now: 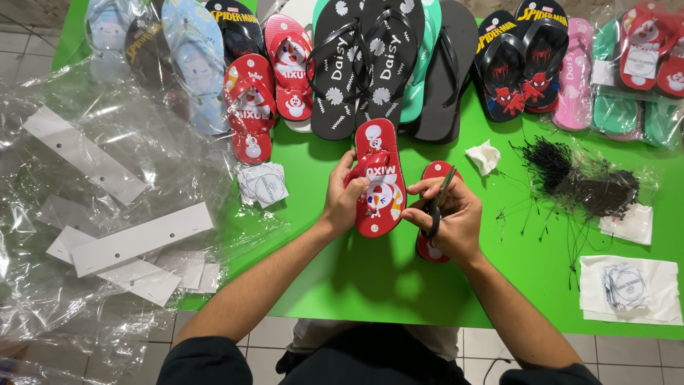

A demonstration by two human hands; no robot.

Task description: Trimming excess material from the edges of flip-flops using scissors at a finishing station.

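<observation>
Nearest us were our dark sleeves and bare forearms, reaching over grey floor tiles to a smooth bright green worktop strewn with crinkled clear plastic bags, flat white card strips, a tangle of thin black ties and rows of rubbery flip-flops. Our left hand had its grip clenched around the edge of a small red cartoon-printed flip-flop, raised just above the worktop's middle. Our right hand gripped dark scissors beside it, over a second red flip-flop lying flat.
</observation>
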